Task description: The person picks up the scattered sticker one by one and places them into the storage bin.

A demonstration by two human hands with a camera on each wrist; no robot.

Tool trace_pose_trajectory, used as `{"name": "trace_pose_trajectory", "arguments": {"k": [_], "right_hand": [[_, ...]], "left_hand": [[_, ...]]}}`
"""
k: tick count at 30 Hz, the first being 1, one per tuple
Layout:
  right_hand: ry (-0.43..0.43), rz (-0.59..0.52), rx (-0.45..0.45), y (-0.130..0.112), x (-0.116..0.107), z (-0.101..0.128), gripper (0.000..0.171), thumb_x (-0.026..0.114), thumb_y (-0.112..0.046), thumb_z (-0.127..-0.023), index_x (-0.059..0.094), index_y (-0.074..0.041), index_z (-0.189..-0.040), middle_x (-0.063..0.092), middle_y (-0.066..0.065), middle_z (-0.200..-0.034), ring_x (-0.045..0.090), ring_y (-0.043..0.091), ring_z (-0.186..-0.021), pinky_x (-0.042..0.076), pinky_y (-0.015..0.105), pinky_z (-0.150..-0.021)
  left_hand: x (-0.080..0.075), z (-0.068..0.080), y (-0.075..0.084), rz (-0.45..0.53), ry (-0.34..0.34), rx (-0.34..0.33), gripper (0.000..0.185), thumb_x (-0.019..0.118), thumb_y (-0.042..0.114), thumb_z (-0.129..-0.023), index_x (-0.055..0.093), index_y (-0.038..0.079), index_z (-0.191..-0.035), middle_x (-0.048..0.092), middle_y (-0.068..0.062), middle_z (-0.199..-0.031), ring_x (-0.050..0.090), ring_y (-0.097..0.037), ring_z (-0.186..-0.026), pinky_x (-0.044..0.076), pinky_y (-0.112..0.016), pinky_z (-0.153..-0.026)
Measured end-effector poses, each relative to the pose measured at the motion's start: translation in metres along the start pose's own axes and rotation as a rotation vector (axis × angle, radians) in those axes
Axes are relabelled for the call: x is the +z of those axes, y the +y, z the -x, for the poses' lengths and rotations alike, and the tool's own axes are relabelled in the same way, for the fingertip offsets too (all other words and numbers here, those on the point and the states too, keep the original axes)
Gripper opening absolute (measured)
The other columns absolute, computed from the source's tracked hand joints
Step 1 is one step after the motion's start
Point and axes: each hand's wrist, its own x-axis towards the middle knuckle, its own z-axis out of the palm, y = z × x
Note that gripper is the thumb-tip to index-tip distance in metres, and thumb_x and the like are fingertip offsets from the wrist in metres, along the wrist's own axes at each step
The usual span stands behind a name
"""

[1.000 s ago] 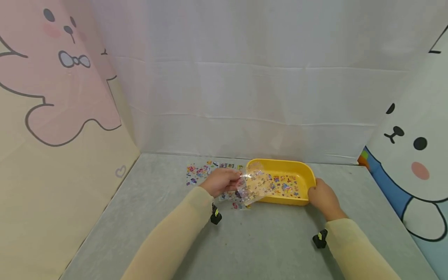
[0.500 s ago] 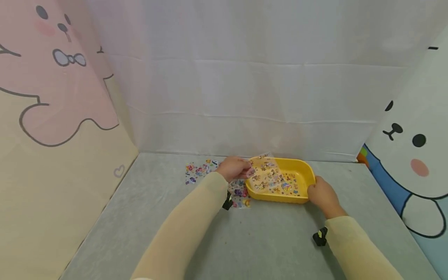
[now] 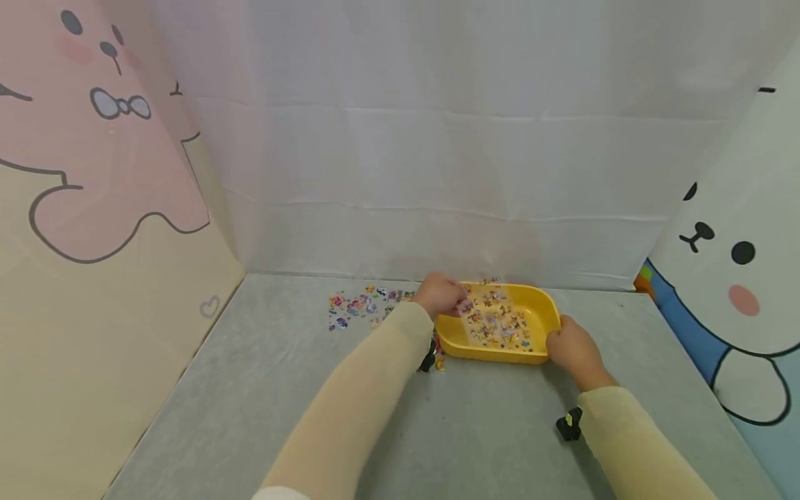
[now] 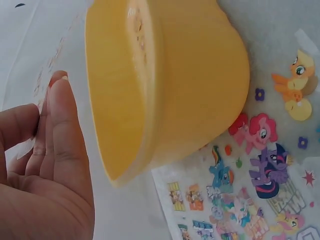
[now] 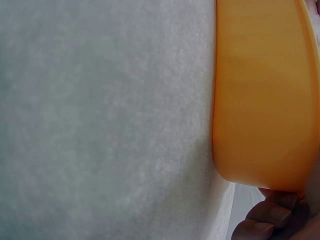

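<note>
the person's bare left hand [image 3: 440, 295] is set in a pinch at the far middle, one long finger [image 4: 69, 122] fairly straight. its arm, in a long pale cream fabric sleeve [image 3: 359, 406], slants from near left to far right. the bare right hand [image 3: 578, 353] sits nearer and to the right, fingers [image 5: 270, 215] curled in a grip, its matching cream-sleeved forearm [image 3: 634, 437] angling in from near right.

"Where could a hand pass?"
"Over the front of the surface [image 3: 487, 437], between the sleeves [image 3: 356, 403]. Also into the right end of the tray [image 3: 494, 354], beside the sticker sheet [image 3: 490, 314]."
"What's in the way?"
"The left hand [image 3: 441, 294] near the tray's left end, the right hand [image 3: 576, 352] at its right front corner, the curtain [image 3: 400, 173] just behind."
</note>
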Motion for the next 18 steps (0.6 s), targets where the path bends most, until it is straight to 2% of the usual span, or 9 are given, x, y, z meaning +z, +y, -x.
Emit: {"name": "trace_pose_trajectory", "arguments": {"k": [3, 5, 10, 13, 15, 18], "right_hand": [[0.004, 0.006, -0.001, 0.001, 0.002, 0.000, 0.059, 0.031, -0.011, -0.101, 0.023, 0.019, -0.151, 0.041, 0.039, -0.144, 0.049, 0.042, -0.111, 0.041, 0.061, -0.101], [0.012, 0.006, -0.005, 0.001, 0.002, 0.001, 0.058, 0.030, -0.010, -0.101, 0.024, 0.019, -0.150, 0.042, 0.039, -0.143, 0.050, 0.042, -0.111, 0.041, 0.061, -0.102], [0.017, 0.002, -0.019, 0.001, 0.003, 0.000, 0.058, 0.030, -0.010, -0.101, 0.024, 0.019, -0.150, 0.042, 0.039, -0.143, 0.049, 0.041, -0.111, 0.041, 0.061, -0.101], [0.016, 0.002, -0.029, 0.001, 0.002, 0.000, 0.058, 0.031, -0.010, -0.100, 0.025, 0.019, -0.150, 0.043, 0.039, -0.142, 0.049, 0.041, -0.109, 0.041, 0.060, -0.100], [0.017, 0.003, -0.035, 0.001, 0.002, 0.000, 0.058, 0.031, -0.010, -0.100, 0.026, 0.020, -0.149, 0.045, 0.038, -0.140, 0.050, 0.041, -0.108, 0.042, 0.060, -0.098], [0.014, -0.004, -0.029, 0.001, 0.002, -0.001, 0.058, 0.031, -0.010, -0.100, 0.026, 0.020, -0.149, 0.046, 0.038, -0.139, 0.050, 0.040, -0.106, 0.043, 0.059, -0.096]], "left_hand": [[0.004, 0.001, -0.002, -0.045, -0.006, 0.011, 0.017, 0.062, 0.006, -0.103, 0.077, -0.001, -0.104, 0.074, -0.008, -0.084, 0.066, -0.019, -0.063, 0.060, -0.032, -0.063], [0.006, 0.000, -0.005, -0.125, 0.000, 0.033, 0.018, 0.063, 0.008, -0.103, 0.078, 0.000, -0.105, 0.073, -0.005, -0.083, 0.067, -0.018, -0.064, 0.059, -0.032, -0.063], [0.012, -0.004, -0.013, -0.395, 0.008, 0.119, 0.020, 0.064, 0.016, -0.104, 0.080, 0.008, -0.112, 0.072, 0.004, -0.079, 0.069, -0.014, -0.069, 0.056, -0.030, -0.062], [0.018, -0.006, -0.015, -0.472, -0.001, 0.152, 0.020, 0.063, 0.019, -0.104, 0.080, 0.011, -0.114, 0.073, 0.005, -0.080, 0.067, -0.013, -0.067, 0.052, -0.030, -0.058], [0.020, -0.006, -0.016, -0.501, 0.000, 0.159, 0.019, 0.064, 0.019, -0.104, 0.081, 0.011, -0.108, 0.071, 0.006, -0.077, 0.063, -0.013, -0.061, 0.047, -0.029, -0.053], [0.024, -0.004, -0.016, -0.580, 0.006, 0.166, 0.023, 0.063, 0.022, -0.105, 0.079, 0.009, -0.093, 0.065, 0.002, -0.067, 0.047, -0.013, -0.050, 0.036, -0.030, -0.047]]}}
